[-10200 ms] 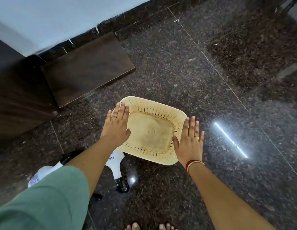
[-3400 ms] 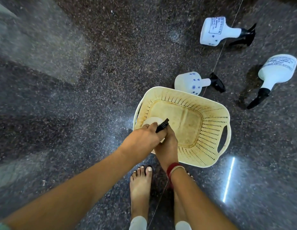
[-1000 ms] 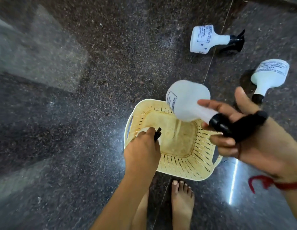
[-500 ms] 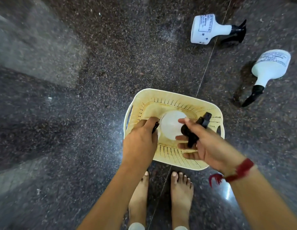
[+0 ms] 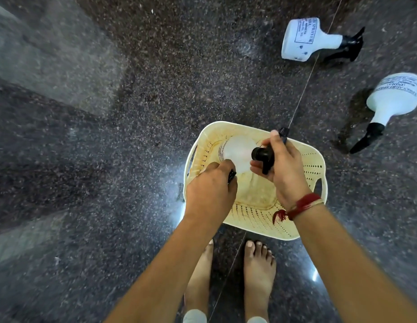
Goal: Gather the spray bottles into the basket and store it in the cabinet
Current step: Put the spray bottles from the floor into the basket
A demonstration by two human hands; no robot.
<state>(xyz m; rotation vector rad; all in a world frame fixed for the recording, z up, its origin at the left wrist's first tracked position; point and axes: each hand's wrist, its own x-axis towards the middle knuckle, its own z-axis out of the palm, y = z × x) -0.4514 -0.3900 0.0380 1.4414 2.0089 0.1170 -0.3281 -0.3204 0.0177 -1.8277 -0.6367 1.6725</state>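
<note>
So both hands are down in the cream basket (image 5: 303, 227), which sits on the dark speckled floor (image 5: 109, 159) right in front of the person's bare feet (image 5: 258, 271). The right hand (image 5: 284, 169) is clamped around the black trigger head of a white spray bottle (image 5: 237, 152), whose body points down into the basket's far-left corner. The left hand (image 5: 210, 190) is curled shut over something in the near-left part of the basket; a bit of black trigger pokes out by the fingers, so it's probably a second bottle, but the hand covers most of it and I can't say for sure.

Two more bottles lie on their sides out on the floor, well apart from the basket: the far bottle (image 5: 305, 40) up top near the tile seam, and the right-edge bottle (image 5: 389, 101) with its black nozzle pointing back toward the basket. There's a red thread bracelet (image 5: 300, 206) on the right wrist.
</note>
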